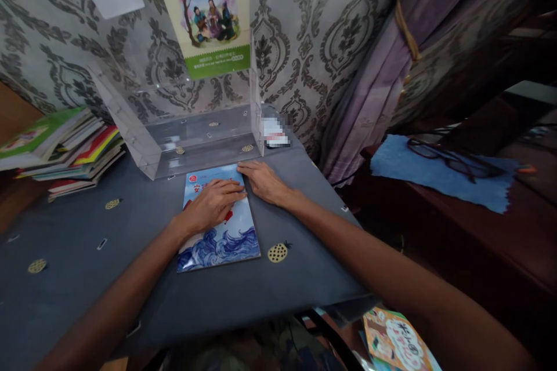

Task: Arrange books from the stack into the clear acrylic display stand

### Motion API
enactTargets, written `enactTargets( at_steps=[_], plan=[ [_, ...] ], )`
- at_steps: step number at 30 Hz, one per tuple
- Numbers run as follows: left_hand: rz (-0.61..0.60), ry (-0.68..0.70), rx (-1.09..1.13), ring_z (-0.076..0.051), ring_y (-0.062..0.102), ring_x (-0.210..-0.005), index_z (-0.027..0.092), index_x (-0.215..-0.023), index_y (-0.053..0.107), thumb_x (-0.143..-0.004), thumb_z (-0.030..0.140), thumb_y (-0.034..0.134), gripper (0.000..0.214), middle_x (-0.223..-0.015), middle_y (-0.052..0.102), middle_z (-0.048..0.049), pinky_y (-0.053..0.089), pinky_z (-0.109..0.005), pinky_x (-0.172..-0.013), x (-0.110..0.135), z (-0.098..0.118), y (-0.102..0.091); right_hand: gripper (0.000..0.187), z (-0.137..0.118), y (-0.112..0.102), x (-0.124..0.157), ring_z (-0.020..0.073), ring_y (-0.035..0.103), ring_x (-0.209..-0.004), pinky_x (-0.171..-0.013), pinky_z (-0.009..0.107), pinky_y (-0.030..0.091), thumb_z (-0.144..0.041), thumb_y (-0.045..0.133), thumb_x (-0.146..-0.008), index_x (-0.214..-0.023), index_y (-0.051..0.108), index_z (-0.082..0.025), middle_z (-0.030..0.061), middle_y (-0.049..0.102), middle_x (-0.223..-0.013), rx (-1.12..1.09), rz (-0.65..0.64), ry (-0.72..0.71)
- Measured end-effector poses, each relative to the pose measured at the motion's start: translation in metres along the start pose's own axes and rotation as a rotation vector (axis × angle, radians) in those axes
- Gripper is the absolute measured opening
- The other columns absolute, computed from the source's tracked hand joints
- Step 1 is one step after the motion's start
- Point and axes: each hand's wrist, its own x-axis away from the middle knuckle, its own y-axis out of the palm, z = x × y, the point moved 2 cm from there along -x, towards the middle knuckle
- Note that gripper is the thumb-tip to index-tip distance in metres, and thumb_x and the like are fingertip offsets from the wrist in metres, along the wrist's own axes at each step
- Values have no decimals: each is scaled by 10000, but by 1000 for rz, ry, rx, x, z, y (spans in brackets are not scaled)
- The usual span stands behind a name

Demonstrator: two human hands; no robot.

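A thin blue book [230, 243] with a wave picture on its cover lies closed on the grey table cover. Across the middle of the cover rests my left hand [215, 203], fingers stretched out and hiding part of the title and picture. My right hand [263, 181] lies at the book's upper right corner, its fingertips touching that edge and its palm over the table. Both hands look flat, with nothing gripped in them. Just beyond the book stands a clear acrylic rack [204, 142].
Stacked books [73, 148] sit at the left. A poster [213, 23] hangs on the patterned wall behind the rack. At the right, glasses [456, 159] lie on a blue cloth [391, 156], beyond a purple curtain [369, 93]. Below the table's front edge is another book [395, 339].
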Motion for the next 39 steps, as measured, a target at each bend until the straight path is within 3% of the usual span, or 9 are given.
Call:
enactTargets(
  at_steps=[6, 16, 23, 33, 39],
  plan=[
    [-35, 11, 19, -228, 557, -1271, 252, -1277, 636, -950, 119, 454, 397, -1293, 671, -54, 427, -498, -1072, 10, 17, -5, 435, 0, 1, 1, 264, 534, -1308, -1063, 447, 427, -99, 393, -969, -1352, 594, -145, 120, 570, -1446, -1, 18, 37],
    [-50, 85, 52, -237, 553, -1248, 207, -1242, 639, -958, 97, 456, 356, -1284, 668, -77, 431, -502, -1057, 23, 54, -12, 420, 0, 2, -1, 287, 544, -1310, -1082, 450, 441, -65, 440, -940, -1318, 618, -101, 155, 571, -1438, -7, 33, -18],
    [-114, 107, 55, -232, 527, -1280, 204, -1267, 612, -922, 61, 461, 403, -1323, 648, -61, 397, -508, -1109, 31, 79, -16, 402, -1, 3, 0, 279, 570, -1284, -1051, 457, 469, -70, 447, -939, -1284, 642, -140, 134, 595, -1417, 8, 71, -26],
    [-139, 88, -102, -246, 511, -1312, 156, -1315, 560, -913, 44, 453, 430, -1335, 634, -96, 409, -478, -1094, 43, 106, -13, 394, -4, 1, 3, 281, 579, -1275, -1061, 457, 467, -79, 436, -952, -1283, 645, -125, 142, 599, -1411, -3, 74, -26],
    [-143, 52, -262, -277, 544, -1259, 67, -1374, 491, -937, 90, 471, 437, -1338, 608, -166, 395, -442, -1085, 50, 125, -12, 393, -15, 3, 23, 275, 584, -1269, -1071, 479, 464, -109, 452, -961, -1298, 646, -158, 123, 609, -1403, -31, 87, 7]
  ],
)
